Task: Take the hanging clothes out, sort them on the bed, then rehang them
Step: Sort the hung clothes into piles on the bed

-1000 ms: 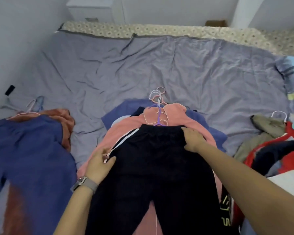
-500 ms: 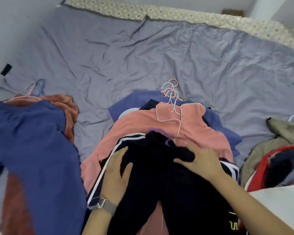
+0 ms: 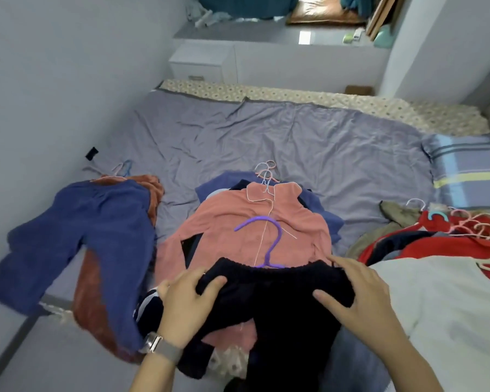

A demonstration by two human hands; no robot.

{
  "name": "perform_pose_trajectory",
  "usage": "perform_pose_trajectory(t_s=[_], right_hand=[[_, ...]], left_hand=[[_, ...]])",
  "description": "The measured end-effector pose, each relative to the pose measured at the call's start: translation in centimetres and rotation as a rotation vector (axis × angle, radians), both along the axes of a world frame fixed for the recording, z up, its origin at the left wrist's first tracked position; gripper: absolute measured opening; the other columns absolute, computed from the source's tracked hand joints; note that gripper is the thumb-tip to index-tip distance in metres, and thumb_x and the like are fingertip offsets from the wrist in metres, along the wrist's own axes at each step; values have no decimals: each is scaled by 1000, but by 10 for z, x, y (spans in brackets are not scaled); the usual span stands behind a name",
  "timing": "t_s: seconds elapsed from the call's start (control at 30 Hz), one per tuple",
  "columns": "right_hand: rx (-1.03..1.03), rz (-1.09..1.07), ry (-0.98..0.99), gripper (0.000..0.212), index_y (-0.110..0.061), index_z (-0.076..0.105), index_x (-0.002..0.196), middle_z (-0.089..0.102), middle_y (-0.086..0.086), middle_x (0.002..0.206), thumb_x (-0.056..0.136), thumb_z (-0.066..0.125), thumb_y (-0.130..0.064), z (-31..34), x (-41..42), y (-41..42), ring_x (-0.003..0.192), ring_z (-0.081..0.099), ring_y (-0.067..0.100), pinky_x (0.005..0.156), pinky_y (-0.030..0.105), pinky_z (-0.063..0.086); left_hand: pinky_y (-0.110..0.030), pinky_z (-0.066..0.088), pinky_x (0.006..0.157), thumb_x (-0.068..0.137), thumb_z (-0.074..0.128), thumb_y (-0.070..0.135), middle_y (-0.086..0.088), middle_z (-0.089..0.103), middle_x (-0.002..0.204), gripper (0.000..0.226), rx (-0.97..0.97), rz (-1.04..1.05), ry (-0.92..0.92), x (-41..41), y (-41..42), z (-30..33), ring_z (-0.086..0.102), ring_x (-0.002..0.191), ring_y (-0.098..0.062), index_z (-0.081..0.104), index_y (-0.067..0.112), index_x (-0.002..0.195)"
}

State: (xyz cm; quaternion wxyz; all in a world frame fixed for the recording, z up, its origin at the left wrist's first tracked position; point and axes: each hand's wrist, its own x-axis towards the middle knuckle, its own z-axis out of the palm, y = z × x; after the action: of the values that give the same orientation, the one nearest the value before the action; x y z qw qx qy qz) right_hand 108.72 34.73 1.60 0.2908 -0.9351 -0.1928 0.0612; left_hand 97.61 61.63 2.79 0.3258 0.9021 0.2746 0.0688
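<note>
The black trousers (image 3: pixel 277 306) are held at the waistband by both hands, left hand (image 3: pixel 190 304) and right hand (image 3: pixel 357 301), fingers curled into the cloth, on the pink shirt (image 3: pixel 246 230) mid-bed. The purple hanger (image 3: pixel 266 239) should probably be kept hooked in while they're shifted, waistband kept level

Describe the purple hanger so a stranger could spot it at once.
Start at the grey-sheeted bed and find the middle clothes pile, topped by a pink shirt. The purple hanger lies on that shirt, running into the black trousers. It is thick and purple; neighbouring hangers are thin and pale.
</note>
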Motion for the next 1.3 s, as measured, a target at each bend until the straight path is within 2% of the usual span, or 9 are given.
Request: perform_pose_trajectory(t_s=[0.13,0.3,0.37,0.5,0.63,0.73,0.93,1.1,1.3], right_hand=[[21,43,-9,52,-40,52,124,58,-24,104,79,39,-61,30,-45,-48,95,59,9,86,37,47],[2,77,-109,59,-30,47,130,44,-3,116,78,63,-53,55,-92,-32,110,39,20,92,41,37],[-32,195,-153,52,-30,52,123,52,-7,111,79,53,-59,67,-103,-10,108,48,21,89,42,42],[49,420,-87,40,-24,55,85,51,-16,70,80,44,-62,97,-135,58,73,52,16,67,33,37],[137,504,-85,38,-24,53,78,57,-9,67,83,42,-60,112,-180,146,67,52,13,66,37,40],[159,477,-58,27,-29,49,73,56,-10,64,81,46,-55,110,-211,214,64,51,10,66,39,42],[154,399,-56,44,-21,53,78,62,-3,70,78,38,-62,101,-247,314,69,56,14,74,44,46],[142,335,-19,45,-21,58,82,64,-4,74,77,40,-62,98,-247,387,74,56,13,73,42,46],[142,294,53,27,-34,58,86,61,-18,73,79,50,-58,83,-210,490,77,58,10,79,48,47]], left_hand=[[-36,32,90,61,32,71,7,65,73,51,-36,167,-14,-78,-42,33,55,81,-7,64,33,76],[-44,39,92,64,38,71,6,67,72,29,-41,262,-61,-161,-47,58,62,84,-17,55,48,66],[-39,35,95,63,37,71,8,68,76,30,14,304,-83,-189,-38,76,61,88,-12,55,47,66],[-34,28,94,63,33,71,12,68,79,35,135,446,-129,-248,1,115,59,90,-8,56,44,70],[-31,25,90,65,36,70,18,67,74,39,143,574,-143,-312,63,133,59,89,-6,61,41,72],[-32,27,91,76,50,60,23,64,70,18,106,620,-128,-344,119,133,59,88,-6,55,45,66],[-35,31,97,72,49,65,38,61,74,19,54,568,-103,-375,232,129,60,86,-1,58,48,67],[-28,22,86,63,35,72,19,66,72,45,85,508,-95,-357,323,125,58,87,-4,61,38,74],[-31,23,88,76,50,59,18,65,75,23,59,488,-33,-308,428,107,59,90,-9,59,37,74]])
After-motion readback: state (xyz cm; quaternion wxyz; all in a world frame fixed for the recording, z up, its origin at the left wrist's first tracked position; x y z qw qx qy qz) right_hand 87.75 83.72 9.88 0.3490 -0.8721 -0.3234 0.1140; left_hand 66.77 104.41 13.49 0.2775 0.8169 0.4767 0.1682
